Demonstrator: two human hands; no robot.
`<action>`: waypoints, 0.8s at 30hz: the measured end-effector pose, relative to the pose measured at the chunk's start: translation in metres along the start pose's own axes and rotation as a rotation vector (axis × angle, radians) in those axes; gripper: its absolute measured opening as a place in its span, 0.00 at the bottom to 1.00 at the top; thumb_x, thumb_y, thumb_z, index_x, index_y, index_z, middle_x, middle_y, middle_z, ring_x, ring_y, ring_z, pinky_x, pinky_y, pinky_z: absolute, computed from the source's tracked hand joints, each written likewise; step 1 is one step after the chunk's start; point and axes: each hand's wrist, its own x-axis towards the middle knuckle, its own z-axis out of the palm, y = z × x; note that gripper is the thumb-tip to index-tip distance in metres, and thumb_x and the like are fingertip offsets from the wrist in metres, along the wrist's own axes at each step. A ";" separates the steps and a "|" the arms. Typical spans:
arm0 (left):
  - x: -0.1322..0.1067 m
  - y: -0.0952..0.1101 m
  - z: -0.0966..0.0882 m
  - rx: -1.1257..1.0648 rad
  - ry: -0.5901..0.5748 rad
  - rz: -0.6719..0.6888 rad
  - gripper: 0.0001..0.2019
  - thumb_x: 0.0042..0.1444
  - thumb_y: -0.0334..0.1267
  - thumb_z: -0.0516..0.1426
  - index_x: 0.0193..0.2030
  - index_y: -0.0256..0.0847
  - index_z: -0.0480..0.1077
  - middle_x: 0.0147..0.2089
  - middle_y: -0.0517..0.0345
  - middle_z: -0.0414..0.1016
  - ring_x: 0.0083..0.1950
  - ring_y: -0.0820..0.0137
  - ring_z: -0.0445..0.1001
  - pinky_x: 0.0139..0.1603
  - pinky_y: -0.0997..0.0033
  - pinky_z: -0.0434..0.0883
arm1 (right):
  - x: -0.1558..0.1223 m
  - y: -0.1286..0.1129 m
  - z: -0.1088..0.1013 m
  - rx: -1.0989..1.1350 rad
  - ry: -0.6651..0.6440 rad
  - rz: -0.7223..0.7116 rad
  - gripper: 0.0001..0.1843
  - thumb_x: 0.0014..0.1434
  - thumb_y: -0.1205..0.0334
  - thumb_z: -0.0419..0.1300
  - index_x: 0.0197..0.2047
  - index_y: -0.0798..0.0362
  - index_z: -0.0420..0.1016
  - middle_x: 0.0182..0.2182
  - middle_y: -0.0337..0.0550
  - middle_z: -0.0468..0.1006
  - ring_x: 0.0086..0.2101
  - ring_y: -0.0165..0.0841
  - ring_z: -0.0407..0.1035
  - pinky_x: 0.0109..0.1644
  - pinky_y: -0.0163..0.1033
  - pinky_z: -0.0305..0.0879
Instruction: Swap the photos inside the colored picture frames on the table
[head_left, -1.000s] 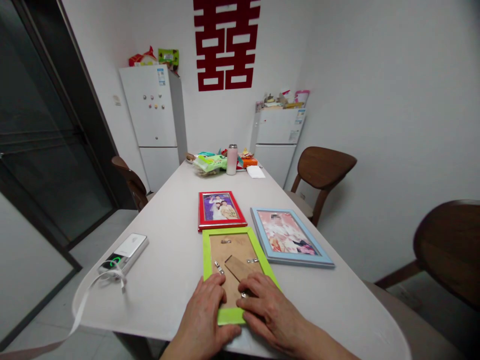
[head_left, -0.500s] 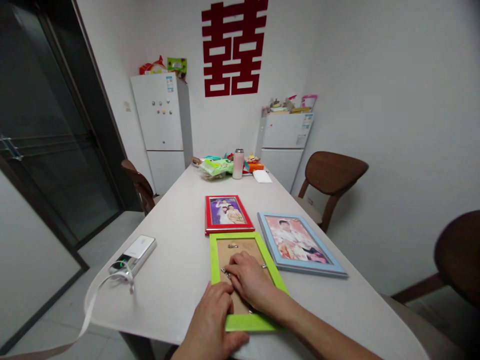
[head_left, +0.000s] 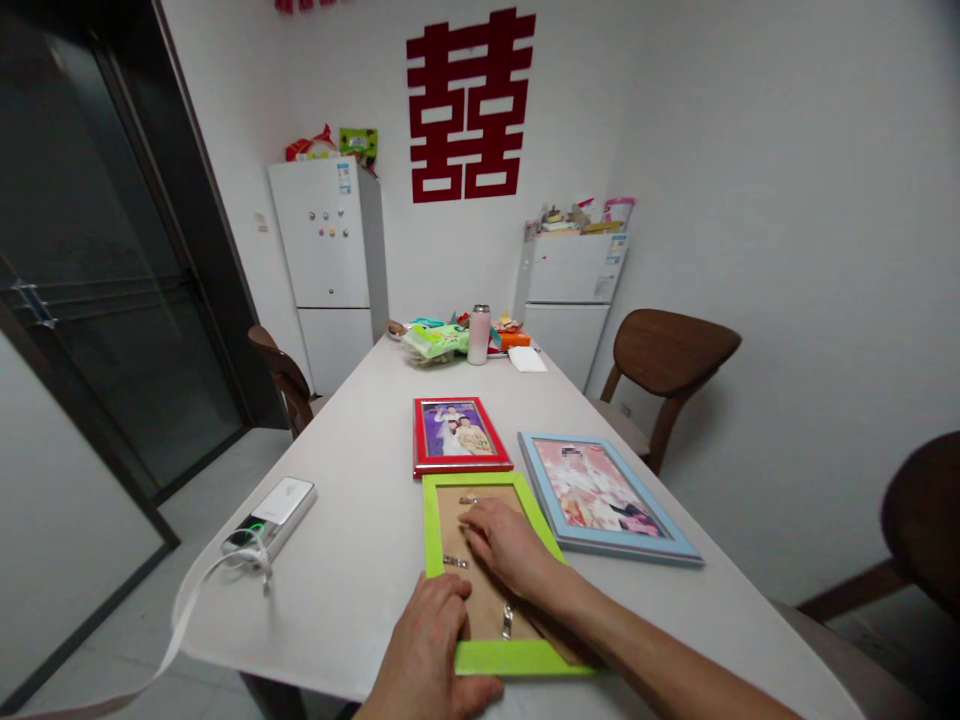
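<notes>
Head view takes in the surface (head_left: pixel 360 560), the blue frame (head_left: pixel 606 490) picture-up on the right, and the green frame (head_left: pixel 480 595) back-up at the near end, presumably to expose its clips, with the red frame (head_left: pixel 461 437) just beyond. Fingers and thumb spread, the left hand (head_left: pixel 427 640) rests on the green frame's near-left corner, likely steadying it; the right hand (head_left: pixel 510 545) curls by the far clip (head_left: pixel 469 500), any pinch impossible to tell.
</notes>
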 end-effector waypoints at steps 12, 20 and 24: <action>0.002 0.003 0.001 0.044 -0.029 -0.024 0.17 0.29 0.28 0.63 0.28 0.38 0.62 0.47 0.50 0.64 0.48 0.62 0.61 0.50 0.62 0.59 | 0.052 0.035 0.020 0.014 0.096 0.369 0.08 0.49 0.63 0.52 0.28 0.56 0.71 0.29 0.48 0.75 0.31 0.34 0.67 0.30 0.34 0.53; 0.004 0.004 0.007 0.104 -0.028 -0.067 0.21 0.29 0.31 0.64 0.33 0.36 0.62 0.44 0.49 0.63 0.45 0.60 0.62 0.47 0.61 0.62 | 0.052 0.032 0.012 0.235 0.219 0.400 0.07 0.46 0.65 0.53 0.26 0.58 0.70 0.26 0.49 0.74 0.30 0.35 0.67 0.32 0.35 0.56; 0.001 0.002 0.000 0.025 0.054 0.013 0.14 0.37 0.37 0.61 0.29 0.39 0.60 0.39 0.51 0.64 0.42 0.63 0.63 0.45 0.62 0.63 | 0.022 0.045 -0.016 0.446 0.301 0.354 0.12 0.50 0.59 0.49 0.27 0.56 0.70 0.27 0.43 0.74 0.30 0.31 0.67 0.34 0.34 0.59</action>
